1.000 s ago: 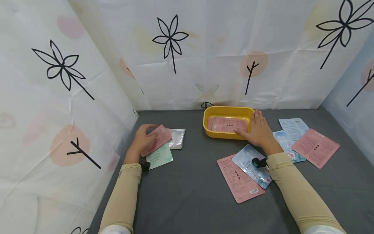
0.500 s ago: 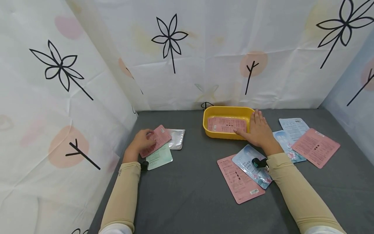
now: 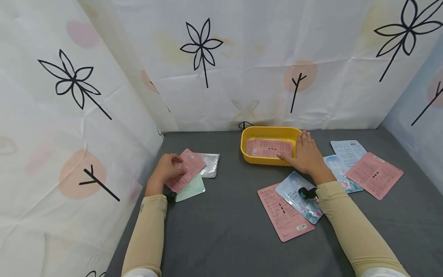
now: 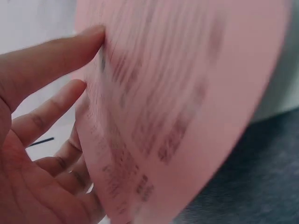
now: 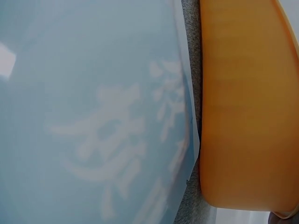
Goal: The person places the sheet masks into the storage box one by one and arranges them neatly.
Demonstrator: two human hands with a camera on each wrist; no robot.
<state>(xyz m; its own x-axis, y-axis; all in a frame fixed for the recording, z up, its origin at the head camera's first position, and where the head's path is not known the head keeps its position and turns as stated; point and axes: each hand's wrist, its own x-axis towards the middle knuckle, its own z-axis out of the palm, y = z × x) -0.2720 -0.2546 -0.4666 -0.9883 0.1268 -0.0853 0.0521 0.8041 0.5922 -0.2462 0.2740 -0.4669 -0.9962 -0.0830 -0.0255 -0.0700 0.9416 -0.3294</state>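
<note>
At the left my left hand (image 3: 166, 168) pinches the edge of a pink face mask packet (image 3: 188, 169). In the left wrist view this pink packet (image 4: 173, 93) bends, with the thumb on one face and fingers at its edge. Below it lie a green packet (image 3: 194, 189) and a silver packet (image 3: 210, 164). My right hand (image 3: 308, 156) rests on the right end of a yellow tray (image 3: 264, 160), fingers straight. Another pink packet (image 3: 268, 147) lies inside that tray. The right wrist view shows mostly the tray's outer wall (image 5: 247, 107) and a blue packet (image 5: 93, 116).
Under the right forearm, the blue packet (image 3: 295, 192) overlaps a pink packet (image 3: 282, 217). Farther right lie a white-blue packet (image 3: 346, 151), a blue flowered packet (image 3: 337, 165) and a pink packet (image 3: 375, 175). Printed cloth walls (image 3: 263, 92) bound the grey table (image 3: 221, 231).
The pink packet in my left hand has shifted slightly right and toward me, covering more of the green one. My left fingers now pinch its edge. The right hand stays put.
</note>
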